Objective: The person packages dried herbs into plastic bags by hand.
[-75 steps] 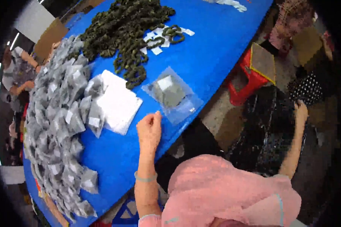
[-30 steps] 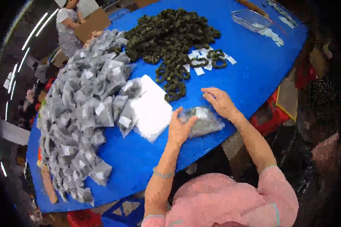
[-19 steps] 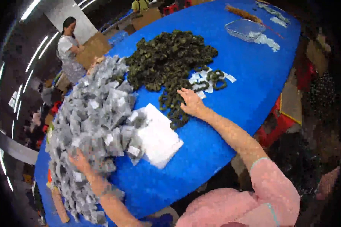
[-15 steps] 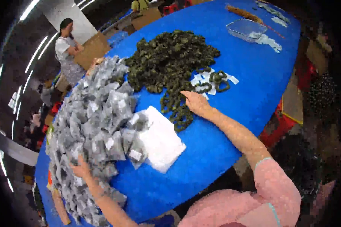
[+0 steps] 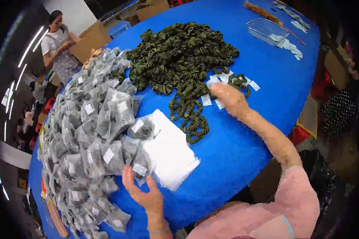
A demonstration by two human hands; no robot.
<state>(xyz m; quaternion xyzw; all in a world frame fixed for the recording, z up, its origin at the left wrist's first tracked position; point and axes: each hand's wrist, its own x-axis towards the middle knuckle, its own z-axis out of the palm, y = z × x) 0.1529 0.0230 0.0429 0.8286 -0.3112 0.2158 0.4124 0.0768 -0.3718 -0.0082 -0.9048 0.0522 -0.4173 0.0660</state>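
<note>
My left hand (image 5: 144, 194) is open, thumb and fingers spread and nothing between them. It hovers at the near side of a clear bag with a white label (image 5: 139, 169), beside a large heap of similar filled bags (image 5: 95, 137). To its right lies a stack of white sheets or flat bags (image 5: 167, 149). My right hand (image 5: 232, 99) reaches over small white labels (image 5: 206, 100), its fingers blurred and pointing at them. Close by are loose dark green scrunchies (image 5: 193, 129), which trail from a big pile of scrunchies (image 5: 183, 55).
A wire basket (image 5: 267, 30), a straw-coloured brush (image 5: 263, 12) and pale gloves (image 5: 287, 46) lie at the far right of the blue table (image 5: 227, 159). Beyond the left edge a person (image 5: 60, 47) stands with a cardboard box (image 5: 89, 42).
My left hand has moved right from the bag heap toward its near right edge, fingers opening. My right hand has gone from the loose scrunchies rightward to the white labels.
</note>
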